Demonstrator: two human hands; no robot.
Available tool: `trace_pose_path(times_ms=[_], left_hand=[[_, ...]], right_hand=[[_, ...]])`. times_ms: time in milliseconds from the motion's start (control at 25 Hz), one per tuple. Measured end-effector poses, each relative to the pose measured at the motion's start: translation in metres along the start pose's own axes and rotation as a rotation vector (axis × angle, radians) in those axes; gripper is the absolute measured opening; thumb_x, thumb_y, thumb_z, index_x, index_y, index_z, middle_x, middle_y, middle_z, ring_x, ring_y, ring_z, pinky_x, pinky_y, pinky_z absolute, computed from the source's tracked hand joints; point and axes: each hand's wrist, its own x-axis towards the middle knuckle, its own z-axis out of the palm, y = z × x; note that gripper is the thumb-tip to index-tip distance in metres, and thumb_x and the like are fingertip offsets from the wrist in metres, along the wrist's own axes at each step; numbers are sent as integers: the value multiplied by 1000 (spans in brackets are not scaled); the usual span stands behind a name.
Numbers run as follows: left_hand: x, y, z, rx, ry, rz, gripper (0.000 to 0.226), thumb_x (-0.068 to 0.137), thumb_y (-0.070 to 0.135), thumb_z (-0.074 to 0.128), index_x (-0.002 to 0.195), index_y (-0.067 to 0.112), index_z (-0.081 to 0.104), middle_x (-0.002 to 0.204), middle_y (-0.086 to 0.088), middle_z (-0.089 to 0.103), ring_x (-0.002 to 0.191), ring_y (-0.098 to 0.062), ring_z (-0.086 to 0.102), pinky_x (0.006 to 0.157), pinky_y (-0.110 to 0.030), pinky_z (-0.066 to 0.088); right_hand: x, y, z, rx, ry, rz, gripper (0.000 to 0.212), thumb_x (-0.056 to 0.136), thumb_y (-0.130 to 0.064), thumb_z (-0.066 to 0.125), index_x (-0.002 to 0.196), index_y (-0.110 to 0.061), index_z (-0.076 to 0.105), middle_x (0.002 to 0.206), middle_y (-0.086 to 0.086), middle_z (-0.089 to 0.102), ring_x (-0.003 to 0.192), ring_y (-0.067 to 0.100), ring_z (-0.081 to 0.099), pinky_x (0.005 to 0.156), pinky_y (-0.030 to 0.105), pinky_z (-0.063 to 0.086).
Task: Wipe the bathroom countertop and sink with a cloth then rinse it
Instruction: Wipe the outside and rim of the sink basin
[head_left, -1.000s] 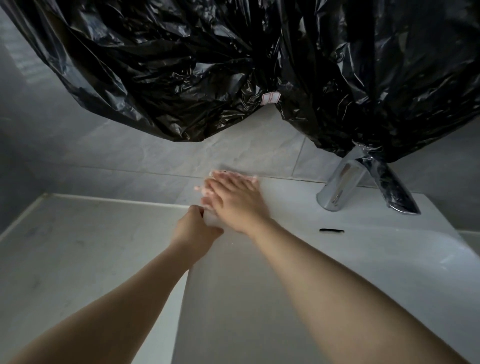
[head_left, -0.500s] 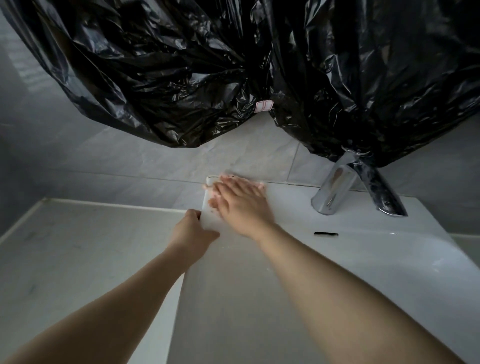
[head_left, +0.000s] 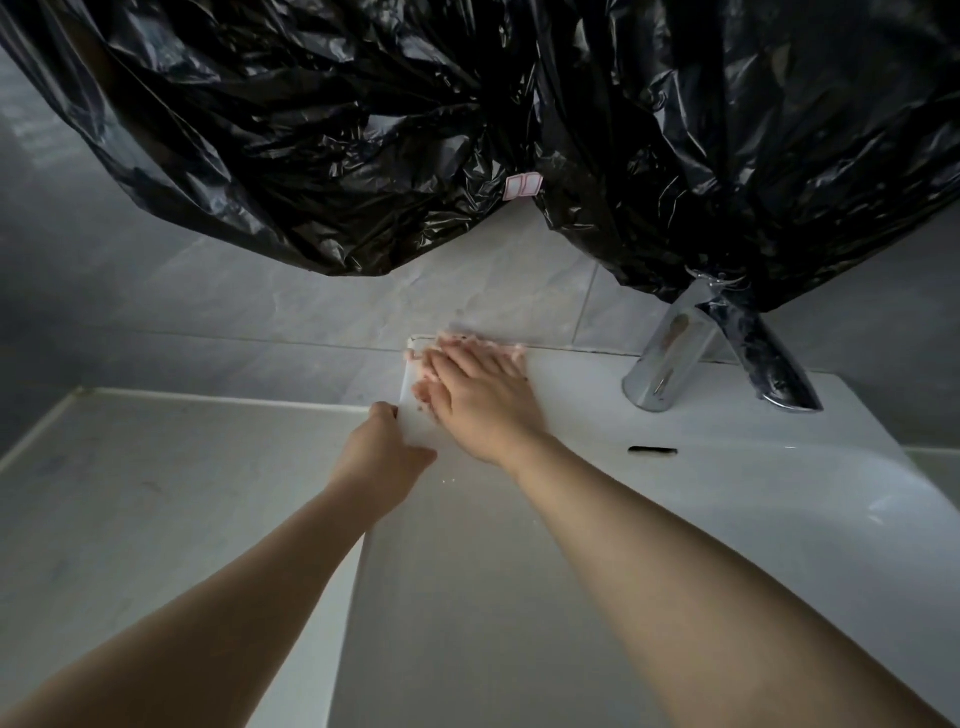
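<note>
My right hand (head_left: 480, 400) lies flat with straight fingers on a pale pink cloth (head_left: 511, 349), pressing it onto the back left corner of the white sink (head_left: 727, 478). Only the cloth's fringe shows past my fingertips, against the wall. My left hand (head_left: 382, 449) grips the sink's left rim, thumb on top and fingers curled over the edge. The grey countertop (head_left: 156, 509) spreads out to the left of the sink.
A chrome faucet (head_left: 675, 358) stands at the sink's back right, partly wrapped in black plastic. Large black plastic bags (head_left: 467, 119) hang over the wall above. An overflow slot (head_left: 652, 450) sits below the faucet. Grey tiled wall (head_left: 311, 312) runs behind.
My right hand with the cloth has slid farther back toward the wall at the sink's corner. My left hand keeps its hold on the rim.
</note>
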Motion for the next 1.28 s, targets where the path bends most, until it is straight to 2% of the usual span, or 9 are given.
trace_pose_path(times_ms=[240,360,480,720,920,1000,1080,1200,1280], left_hand=[[-4,-3,-1,-80,-10,112,71,78,37,69,136,21,32,120,-5,58,102,-27,56,79,-31,44],[-7,6,0,385,60,325,58,94,46,33,146,25,16,154,-4,19,139,-26,23,109,-45,28],[-14,19,10,829,65,564,52,99,37,16,148,22,8,157,-2,3,144,-20,-1,113,-48,-2],[-26,71,69,703,-114,667,52,100,33,17,148,16,5,157,-2,2,144,-22,-5,114,-45,-4],[-28,75,80,718,-102,613,57,99,37,17,148,13,0,157,-1,-5,143,-22,-12,114,-46,-9],[-30,73,82,703,-90,610,59,99,39,17,148,13,-2,157,-1,-6,142,-22,-14,114,-46,-10],[-30,71,82,703,-74,626,60,98,40,18,148,14,-5,157,-1,-8,142,-22,-16,114,-45,-12],[-30,69,83,693,-49,645,62,98,42,19,147,14,-7,157,-1,-10,142,-22,-17,113,-44,-14],[-31,68,84,680,-28,656,64,97,43,20,147,14,-7,157,-1,-9,142,-22,-16,112,-45,-15]], right_hand=[[-46,77,-5,-107,251,354,65,87,-42,10,131,-19,51,144,5,45,135,21,37,112,35,18],[-43,53,1,-112,284,220,52,90,-36,24,124,-17,59,133,5,57,125,24,50,107,38,31],[-62,70,-2,-73,285,91,44,94,-30,32,122,-13,61,129,6,60,120,24,55,103,38,40],[-133,118,-8,-62,395,152,47,99,-32,27,126,-7,56,135,8,54,127,23,49,109,38,31],[-115,150,-32,49,431,697,48,88,-34,28,105,-8,65,103,14,68,104,31,60,93,32,29],[-81,170,-30,385,354,976,57,75,-53,38,113,-17,60,112,5,64,111,24,55,97,29,27],[-60,189,-22,722,344,1083,86,57,-68,46,126,-17,47,125,4,55,109,21,57,85,30,44],[-75,170,-32,576,300,940,40,77,-50,47,105,-21,48,96,9,51,59,10,52,49,23,38],[-99,152,-33,373,357,721,24,86,-36,37,84,-20,55,78,5,57,61,14,55,63,30,42]])
